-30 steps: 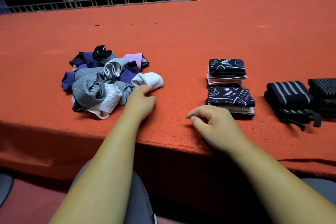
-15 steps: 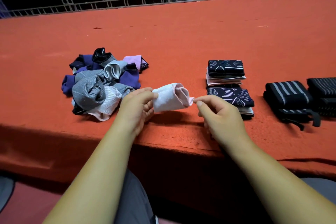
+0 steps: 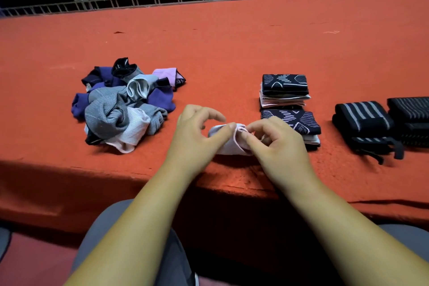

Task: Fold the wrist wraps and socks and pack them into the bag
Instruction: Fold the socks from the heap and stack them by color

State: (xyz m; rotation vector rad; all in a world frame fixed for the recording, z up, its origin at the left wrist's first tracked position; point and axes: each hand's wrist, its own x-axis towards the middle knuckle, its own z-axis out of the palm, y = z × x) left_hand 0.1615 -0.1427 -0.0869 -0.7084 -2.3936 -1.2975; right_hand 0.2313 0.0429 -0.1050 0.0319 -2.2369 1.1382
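pale pink sock, right hand pinching cuff, left hand seemingly gripping too

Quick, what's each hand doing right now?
Left hand: holding the pale sock, thumb at its cuff.
Right hand: pinching the same sock's cuff.

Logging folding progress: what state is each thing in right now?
white sock: bunched, held by both hands.
left hand: holds the white sock.
right hand: pinches its cuff.
sock pile: loose, unfolded.
patterned socks: folded, two stacks.
wrist wraps: folded, side by side.
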